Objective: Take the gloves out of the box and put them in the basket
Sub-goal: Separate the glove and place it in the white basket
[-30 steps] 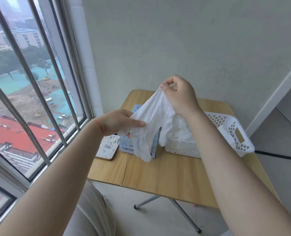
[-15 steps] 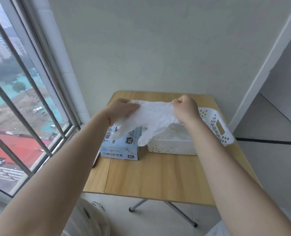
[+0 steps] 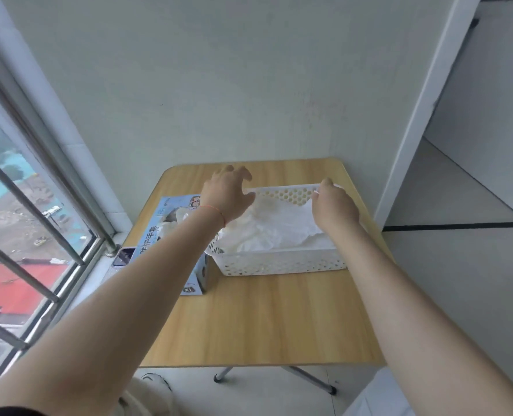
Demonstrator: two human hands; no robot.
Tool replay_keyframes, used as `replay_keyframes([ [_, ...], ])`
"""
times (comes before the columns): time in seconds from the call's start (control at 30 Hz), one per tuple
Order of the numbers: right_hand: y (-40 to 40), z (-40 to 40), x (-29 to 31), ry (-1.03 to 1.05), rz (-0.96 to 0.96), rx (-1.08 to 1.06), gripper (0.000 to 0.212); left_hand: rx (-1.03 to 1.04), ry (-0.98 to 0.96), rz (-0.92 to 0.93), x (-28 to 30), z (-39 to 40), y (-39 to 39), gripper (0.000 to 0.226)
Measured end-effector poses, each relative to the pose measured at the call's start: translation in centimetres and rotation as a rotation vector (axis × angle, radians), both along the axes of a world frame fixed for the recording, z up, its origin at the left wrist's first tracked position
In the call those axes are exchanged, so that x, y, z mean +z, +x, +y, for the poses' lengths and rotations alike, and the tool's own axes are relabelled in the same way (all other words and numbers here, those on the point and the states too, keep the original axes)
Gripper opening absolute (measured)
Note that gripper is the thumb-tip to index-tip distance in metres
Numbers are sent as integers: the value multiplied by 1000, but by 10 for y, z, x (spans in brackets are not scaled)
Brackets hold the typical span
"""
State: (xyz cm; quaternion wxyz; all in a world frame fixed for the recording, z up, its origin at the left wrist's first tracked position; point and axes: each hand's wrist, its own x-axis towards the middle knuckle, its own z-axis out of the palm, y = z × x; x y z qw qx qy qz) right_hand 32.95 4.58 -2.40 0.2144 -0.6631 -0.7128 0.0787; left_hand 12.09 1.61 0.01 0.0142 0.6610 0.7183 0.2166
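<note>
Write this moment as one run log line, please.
left hand: open over basket | right hand: pinching glove | glove: in basket

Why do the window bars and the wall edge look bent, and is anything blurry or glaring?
Head view: the wide-angle lens bows the window bars and door frame; soft daylight comes from the window, with no harsh glare; the white gloves in the basket wash out, so their folds are hard to tell.

- Small wooden surface [image 3: 267,319] with rounded corners, pushed up against the wall next to the window.
- Blue glove box [image 3: 171,217] sits on its left side, lying flat.
- White perforated basket [image 3: 282,262] right beside the box, touching or nearly, white gloves [image 3: 276,229] piled inside.
</note>
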Motion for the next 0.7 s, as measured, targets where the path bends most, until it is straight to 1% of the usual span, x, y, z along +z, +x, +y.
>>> replay_keyframes([
  [0.03, -1, 1, -2, -11, -24, 11, 25, -56, 83, 40, -1, -3, 5, 31],
  [0.07, -2, 2, -4, -23, -43, 20, 28, -136, 112, 53, -2, -8, 10, 32],
  [0.1, -3, 3, -5, -35, -64, 25, 32, -222, 76, 54, -3, -13, 14, 34],
  [0.17, -6, 3, -3, -59, -158, 28, 47, -337, -117, 80, -7, -21, 21, 49],
  [0.23, -7, 2, -1, -91, -304, 32, 65, -357, -295, 148, -13, -25, 23, 68],
  [0.27, -7, 2, -1, -110, -355, 37, 68, -344, -358, 179, -16, -25, 22, 76],
  [0.37, -8, 1, -2, -147, -370, 36, 59, -312, -468, 231, -27, -23, 22, 87],
  [0.43, -11, -3, 0, -83, -410, 32, 49, -308, -493, 200, -29, -24, 24, 88],
  [0.5, -14, -8, 6, 15, -410, 4, 39, -293, -439, 80, -23, -24, 24, 84],
  [0.53, -16, -11, 11, 61, -391, -8, 35, -285, -375, 2, -18, -24, 21, 78],
  [0.6, -26, -14, 19, 138, -344, 19, 29, -246, -208, -117, -8, -25, 5, 60],
  [0.7, -53, -23, 31, 157, -186, 195, 16, -104, 15, -272, -1, -35, -34, 26],
])
